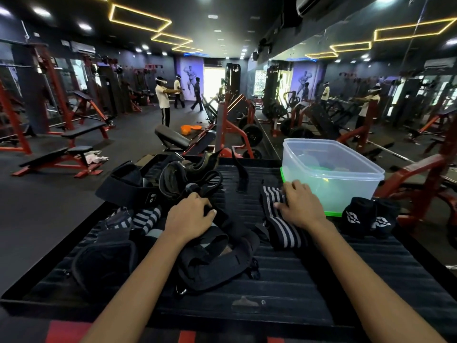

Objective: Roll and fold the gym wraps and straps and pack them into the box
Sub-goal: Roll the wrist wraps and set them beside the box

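Observation:
A clear plastic box (356,184) with a green lid under it stands at the right back of the black ribbed platform (321,280). My right hand (300,206) grips a black-and-grey striped wrap (284,231) lying just left of the box. My left hand (190,216) rests with curled fingers on a heap of black straps (215,258) in the middle. More striped wraps (146,219) lie left of that hand. Two rolled black wraps (368,216) with white logos sit in front of the box.
Black padded straps and belts (153,184) pile up at the platform's back left, with one strap end (241,169) sticking up. Beyond are red gym machines, benches (81,132), a mirror wall on the right and several people standing far off.

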Available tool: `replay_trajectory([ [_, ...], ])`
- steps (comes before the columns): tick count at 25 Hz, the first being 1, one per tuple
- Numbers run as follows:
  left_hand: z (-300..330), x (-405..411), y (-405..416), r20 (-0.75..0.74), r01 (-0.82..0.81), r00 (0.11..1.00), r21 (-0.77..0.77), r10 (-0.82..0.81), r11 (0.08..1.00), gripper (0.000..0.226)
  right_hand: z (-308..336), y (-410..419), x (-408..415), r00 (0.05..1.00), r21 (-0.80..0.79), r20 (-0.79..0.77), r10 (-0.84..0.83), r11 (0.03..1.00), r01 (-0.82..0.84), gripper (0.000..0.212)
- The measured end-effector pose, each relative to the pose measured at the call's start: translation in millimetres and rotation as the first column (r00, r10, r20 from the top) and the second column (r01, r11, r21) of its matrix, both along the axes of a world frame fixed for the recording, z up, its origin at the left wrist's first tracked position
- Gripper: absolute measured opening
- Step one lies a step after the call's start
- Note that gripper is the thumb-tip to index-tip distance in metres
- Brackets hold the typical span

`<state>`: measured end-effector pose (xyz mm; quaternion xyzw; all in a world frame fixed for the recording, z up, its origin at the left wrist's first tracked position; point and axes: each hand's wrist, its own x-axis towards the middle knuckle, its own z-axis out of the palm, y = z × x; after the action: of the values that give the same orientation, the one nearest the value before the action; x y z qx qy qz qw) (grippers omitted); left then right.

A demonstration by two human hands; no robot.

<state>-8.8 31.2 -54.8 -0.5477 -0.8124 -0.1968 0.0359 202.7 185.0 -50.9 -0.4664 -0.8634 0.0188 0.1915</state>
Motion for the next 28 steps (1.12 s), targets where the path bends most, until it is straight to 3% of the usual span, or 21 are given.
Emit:
replay_trajectory([
  [2,-0.5,-0.3,0.6,-0.023,0.004,1.0,-0.015,-0.004,1.0,0.032,7.3,-2.5,1.1,0.974,-0.159,-0.064,0.217,0.961,-0.225,0.03],
  [5,-1.6,-1.0,0.7,-0.034,0.002,0.999,-0.015,-0.003,1.0,0.031,21.3,-11.9,8.2,0.956,-0.415,-0.012,0.294,0.868,-0.273,0.036],
  [8,-1.6,-1.5,1.5,-0.037,0.006,0.999,-0.022,-0.007,1.0,0.03,41.0,-24.2,24.3,0.929,-0.691,-0.18,0.324,0.63,-0.354,0.05],
  [10,-1.0,-2.3,2.4,-0.036,0.007,0.999,-0.032,-0.008,0.999,0.03,43.1,-24.6,33.9,0.907,-0.731,-0.253,0.337,0.548,-0.408,0.053],
  [12,-0.9,-2.2,2.9,-0.034,0.004,0.999,-0.041,-0.005,0.999,0.03,33.0,-22.9,34.5,0.905,-0.678,-0.251,0.342,0.605,-0.417,0.041],
  [14,-0.6,-1.6,2.6,-0.037,0.002,0.999,-0.045,-0.003,0.999,0.03,17.8,-18.8,28.8,0.927,-0.546,-0.102,0.362,0.758,-0.356,0.044],
  [16,-0.3,-0.7,1.6,-0.043,0.004,0.999,-0.045,-0.006,0.999,0.03,3.0,-19.1,21.1,0.908,-0.435,0.197,0.37,0.863,-0.257,0.084],
  [18,-1.1,-0.4,1.5,-0.056,0.013,0.998,-0.039,-0.015,0.999,0.03,-7.1,-26.3,12.3,0.867,-0.479,0.346,0.358,0.862,-0.165,0.11],
  [21,-2.4,0.0,0.4,-0.078,0.018,0.997,-0.033,-0.021,0.999,0.03,-22.1,-31.5,2.5,0.859,-0.441,0.41,0.306,0.891,-0.107,0.094],
  [28,-3.2,1.6,-1.2,-0.101,0.029,0.994,-0.036,-0.032,0.999,0.032,-32.5,-20.7,-4.4,0.924,-0.367,0.303,0.233,0.923,-0.113,0.061],
])
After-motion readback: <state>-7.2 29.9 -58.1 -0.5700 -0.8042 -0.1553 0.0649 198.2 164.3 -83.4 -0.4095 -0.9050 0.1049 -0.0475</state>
